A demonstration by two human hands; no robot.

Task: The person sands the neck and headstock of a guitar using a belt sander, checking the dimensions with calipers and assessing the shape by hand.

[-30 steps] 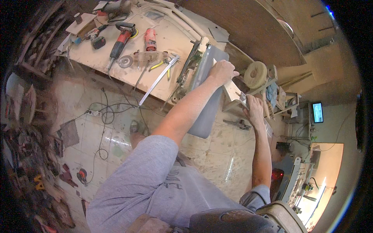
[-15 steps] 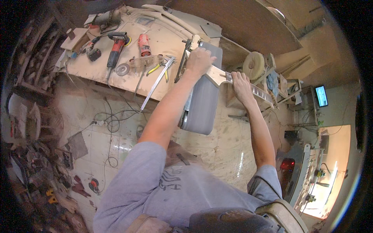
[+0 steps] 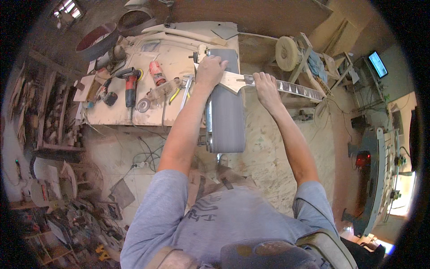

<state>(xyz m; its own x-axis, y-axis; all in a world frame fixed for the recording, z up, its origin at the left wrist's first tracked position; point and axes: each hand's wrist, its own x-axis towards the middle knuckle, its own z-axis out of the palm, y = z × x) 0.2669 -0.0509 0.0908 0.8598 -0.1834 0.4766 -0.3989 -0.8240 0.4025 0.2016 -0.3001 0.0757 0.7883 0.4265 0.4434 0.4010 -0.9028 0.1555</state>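
- We have a guitar neck [image 3: 293,87] lying crosswise over the belt sander [image 3: 227,123]; its headstock [image 3: 232,82] is above the grey belt, and its other end reaches out to the right, past the machine; whether the wood bears on the belt we cannot tell
- The headstock is pale, bare-looking wood, angular, with a sharp corner pointing toward us; the fretboard [image 3: 286,86] faces up, dark, with a row of light, tooth-shaped inlays along it
- Our left hand [image 3: 211,69] curls over the headstock, fingers close together, gripping it from above; our right hand [image 3: 267,87] is wrapped over the fretboard near the headstock, fingers bent across it, its thumb hidden from us
- To our left, a dark wooden rack [image 3: 58,147] has upright compartments packed with many small pieces, too blurred for us to name; to our right, a wooden frame [image 3: 330,60] holds a crumpled blue cloth [image 3: 317,67], with a thick, pale round wheel [image 3: 286,54] beside it
- On the dusty table [image 3: 109,117] we see a red and black angle polisher [image 3: 130,92], a red power tool [image 3: 156,73], a round disc [image 3: 144,105] and yellow-handled pliers [image 3: 174,96]
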